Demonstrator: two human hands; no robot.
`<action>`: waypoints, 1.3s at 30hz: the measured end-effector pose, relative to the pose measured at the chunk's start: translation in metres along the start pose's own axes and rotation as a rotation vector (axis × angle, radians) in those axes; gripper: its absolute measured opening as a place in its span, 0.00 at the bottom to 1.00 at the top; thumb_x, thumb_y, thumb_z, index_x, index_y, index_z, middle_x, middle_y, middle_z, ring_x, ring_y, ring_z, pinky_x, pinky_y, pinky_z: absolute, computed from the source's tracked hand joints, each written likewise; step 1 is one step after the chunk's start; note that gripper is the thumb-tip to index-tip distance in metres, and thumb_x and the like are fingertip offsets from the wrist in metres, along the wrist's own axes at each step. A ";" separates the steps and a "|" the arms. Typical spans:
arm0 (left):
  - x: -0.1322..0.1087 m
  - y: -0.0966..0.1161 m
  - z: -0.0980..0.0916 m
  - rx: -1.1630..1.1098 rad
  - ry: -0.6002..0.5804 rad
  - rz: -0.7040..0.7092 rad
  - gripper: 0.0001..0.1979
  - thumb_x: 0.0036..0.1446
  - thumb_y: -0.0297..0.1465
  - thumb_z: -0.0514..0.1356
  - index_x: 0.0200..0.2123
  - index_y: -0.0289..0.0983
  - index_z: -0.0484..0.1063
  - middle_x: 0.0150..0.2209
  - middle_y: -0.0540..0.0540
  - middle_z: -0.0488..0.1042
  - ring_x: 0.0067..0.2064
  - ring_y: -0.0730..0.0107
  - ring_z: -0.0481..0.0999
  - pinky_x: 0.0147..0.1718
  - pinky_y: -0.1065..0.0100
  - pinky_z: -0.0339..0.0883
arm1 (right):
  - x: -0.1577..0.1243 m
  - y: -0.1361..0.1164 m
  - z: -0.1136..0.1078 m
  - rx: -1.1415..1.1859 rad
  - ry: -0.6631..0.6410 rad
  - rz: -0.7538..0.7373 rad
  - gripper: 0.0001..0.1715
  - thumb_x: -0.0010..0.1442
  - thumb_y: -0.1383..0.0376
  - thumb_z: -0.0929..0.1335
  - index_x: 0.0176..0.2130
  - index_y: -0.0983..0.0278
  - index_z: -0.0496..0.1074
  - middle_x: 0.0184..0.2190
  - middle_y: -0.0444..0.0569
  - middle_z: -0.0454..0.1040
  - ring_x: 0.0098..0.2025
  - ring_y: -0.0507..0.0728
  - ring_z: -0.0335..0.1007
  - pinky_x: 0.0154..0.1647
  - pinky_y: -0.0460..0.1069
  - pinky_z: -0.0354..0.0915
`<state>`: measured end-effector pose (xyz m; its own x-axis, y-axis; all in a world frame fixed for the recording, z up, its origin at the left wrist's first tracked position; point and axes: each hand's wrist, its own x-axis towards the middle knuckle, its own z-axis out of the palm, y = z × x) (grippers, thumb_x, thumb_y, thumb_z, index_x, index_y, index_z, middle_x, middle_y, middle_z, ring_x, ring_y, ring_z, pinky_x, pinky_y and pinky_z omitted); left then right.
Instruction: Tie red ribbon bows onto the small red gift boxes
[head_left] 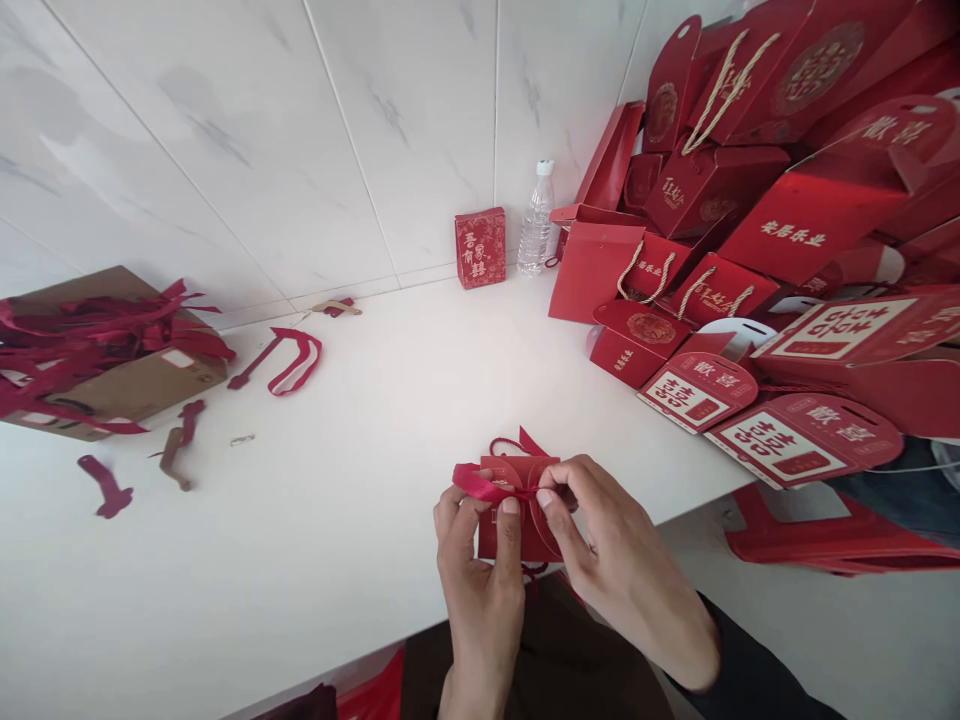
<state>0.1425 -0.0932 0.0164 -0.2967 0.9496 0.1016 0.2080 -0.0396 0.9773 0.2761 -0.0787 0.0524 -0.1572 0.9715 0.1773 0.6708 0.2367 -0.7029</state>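
Note:
A small red gift box (pixel 525 535) stands near the front edge of the white table (pixel 360 480), with a red ribbon (pixel 480 484) across its top and a loop to the left. My left hand (pixel 480 570) holds the box from below, thumb and forefinger pinching the ribbon at the middle. My right hand (pixel 607 550) comes in from the right and pinches the ribbon at the same knot. Both hands have their fingers closed.
A cardboard box (pixel 112 385) full of red ribbons sits at the far left, with loose ribbon pieces (pixel 289 360) nearby. A red box (pixel 480 247) and water bottle (pixel 536 220) stand by the tiled wall. Several red gift bags and boxes (pixel 750 200) pile up at the right.

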 end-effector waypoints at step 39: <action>-0.018 -0.004 0.016 -0.744 0.340 -0.409 0.11 0.59 0.39 0.66 0.38 0.41 0.71 0.51 0.45 0.78 0.57 0.60 0.76 0.46 0.65 0.73 | -0.009 0.038 -0.006 0.438 0.084 0.380 0.17 0.67 0.51 0.65 0.33 0.59 0.64 0.26 0.42 0.69 0.29 0.55 0.71 0.29 0.47 0.68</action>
<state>0.1622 -0.1049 0.0081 -0.4980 0.7957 -0.3449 -0.5932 -0.0225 0.8047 0.3078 -0.0780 0.0283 0.1061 0.9892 -0.1015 0.3037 -0.1294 -0.9439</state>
